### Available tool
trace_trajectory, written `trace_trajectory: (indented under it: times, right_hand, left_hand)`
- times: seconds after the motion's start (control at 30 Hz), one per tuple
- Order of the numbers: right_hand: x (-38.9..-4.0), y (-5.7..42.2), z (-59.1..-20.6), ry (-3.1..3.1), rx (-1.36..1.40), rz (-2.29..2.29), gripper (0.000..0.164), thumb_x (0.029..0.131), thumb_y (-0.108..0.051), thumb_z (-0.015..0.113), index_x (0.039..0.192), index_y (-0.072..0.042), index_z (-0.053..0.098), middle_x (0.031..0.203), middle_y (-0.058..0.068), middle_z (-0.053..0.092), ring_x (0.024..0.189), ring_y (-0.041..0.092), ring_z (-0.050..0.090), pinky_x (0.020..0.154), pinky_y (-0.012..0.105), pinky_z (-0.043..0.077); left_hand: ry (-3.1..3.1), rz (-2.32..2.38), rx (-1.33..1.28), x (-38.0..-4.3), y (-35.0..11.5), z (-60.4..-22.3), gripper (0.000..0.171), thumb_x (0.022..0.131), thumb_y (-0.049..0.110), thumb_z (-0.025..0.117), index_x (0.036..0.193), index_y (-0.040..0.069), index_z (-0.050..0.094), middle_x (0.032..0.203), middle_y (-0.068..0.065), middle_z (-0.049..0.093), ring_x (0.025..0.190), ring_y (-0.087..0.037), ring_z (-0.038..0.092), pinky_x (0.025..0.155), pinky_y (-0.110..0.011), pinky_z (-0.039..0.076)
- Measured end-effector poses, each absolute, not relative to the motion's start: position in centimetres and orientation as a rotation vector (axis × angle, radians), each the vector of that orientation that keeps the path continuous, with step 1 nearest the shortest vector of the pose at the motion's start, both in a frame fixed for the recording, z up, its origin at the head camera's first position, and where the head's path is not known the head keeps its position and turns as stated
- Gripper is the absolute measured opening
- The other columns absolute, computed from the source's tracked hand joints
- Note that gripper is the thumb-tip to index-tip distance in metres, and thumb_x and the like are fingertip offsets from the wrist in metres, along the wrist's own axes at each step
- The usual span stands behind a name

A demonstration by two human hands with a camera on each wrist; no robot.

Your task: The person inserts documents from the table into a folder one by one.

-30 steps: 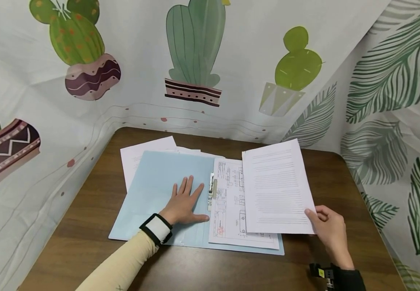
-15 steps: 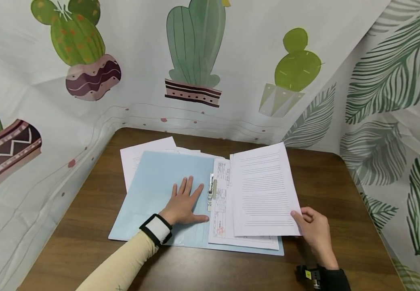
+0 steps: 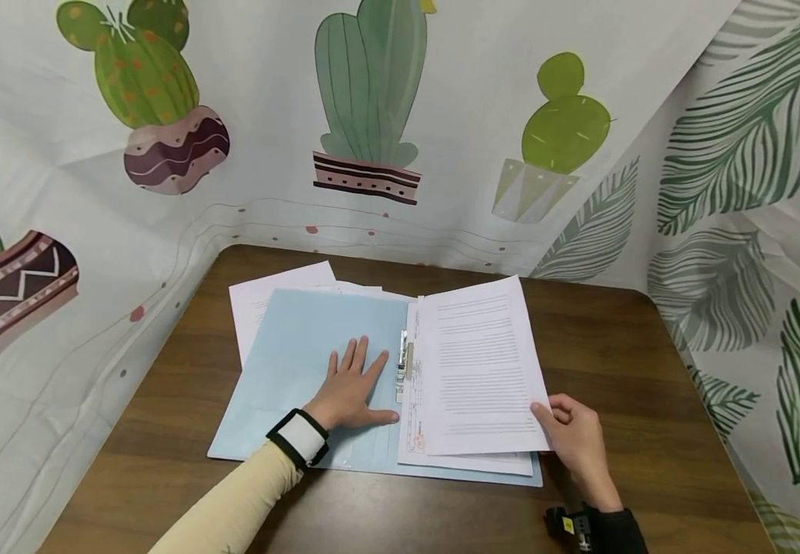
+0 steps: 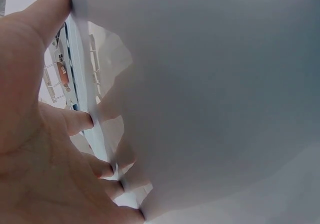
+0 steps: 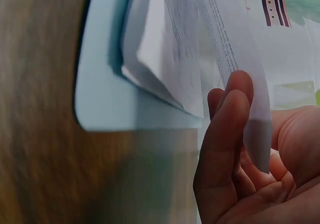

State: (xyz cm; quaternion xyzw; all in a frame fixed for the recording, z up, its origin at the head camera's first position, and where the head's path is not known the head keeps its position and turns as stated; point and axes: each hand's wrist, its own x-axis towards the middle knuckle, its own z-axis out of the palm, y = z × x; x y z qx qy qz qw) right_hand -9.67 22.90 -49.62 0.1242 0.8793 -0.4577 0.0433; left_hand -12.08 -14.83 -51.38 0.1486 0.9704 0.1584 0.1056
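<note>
A light blue folder [image 3: 303,331] lies spread out on the table. My left hand [image 3: 351,392] rests on its left cover with fingers straight and spread; the palm and fingers [image 4: 80,121] also show in the left wrist view. Near the spine sits a metal clip [image 3: 403,365]. Printed drawings [image 3: 504,464] lie on the folder's right side. My right hand [image 3: 576,438] pinches the lower right corner of a text-printed sheet [image 3: 476,362] over those drawings. In the right wrist view, this sheet [image 5: 227,39] stands tilted between thumb and fingers, its held edge raised above the drawings.
Several loose papers [image 3: 246,304] stick out from behind the folder's left cover. The brown wooden table [image 3: 621,346] meets a cloth backdrop [image 3: 261,169] printed with cacti and leaves along its back and sides.
My right hand has moved left with the text-printed sheet, which now covers most of the drawings, with its left edge closer to the clip. The left hand has stayed in place.
</note>
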Motion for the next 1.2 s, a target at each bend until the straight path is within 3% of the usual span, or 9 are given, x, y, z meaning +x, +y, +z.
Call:
trace_trajectory:
  times: [0.53,0.83,1.2]
  right_hand:
    - [-9.1,21.5,-50.2,2.646,0.353,-1.326,0.028,0.098,-0.026,0.072,0.112,-0.002,0.071,0.083,0.006,0.075,0.067,0.018,0.06,0.056,0.027,0.044]
    - [-8.5,21.0,-50.1,2.601,0.362,-1.296,0.032,0.096,-0.024,0.075,0.115,0.001,0.069,0.084,0.008,0.074,0.071,0.019,0.058,0.061,0.029,0.043]
    - [-8.2,20.9,-50.5,2.633,0.276,-1.226,0.024,0.095,-0.022,0.075,0.109,-0.003,0.071,0.07,0.003,0.062,0.067,0.019,0.054,0.057,0.028,0.04]
  left_hand:
    - [2.871,0.454,0.435,-12.0,-14.6,-51.0,0.11,0.079,0.07,0.076,0.161,0.009,0.034,0.168,-0.03,0.008,0.154,-0.049,0.006,0.117,-0.071,0.011]
    - [2.868,0.473,0.436,-12.3,-14.7,-52.1,0.113,0.079,0.071,0.075,0.163,0.01,0.029,0.169,-0.028,0.002,0.155,-0.047,-0.002,0.117,-0.07,0.003]
    - [2.863,0.505,0.433,-12.0,-14.7,-51.4,0.111,0.079,0.067,0.077,0.162,0.008,0.032,0.168,-0.029,0.005,0.155,-0.049,0.002,0.117,-0.071,0.005]
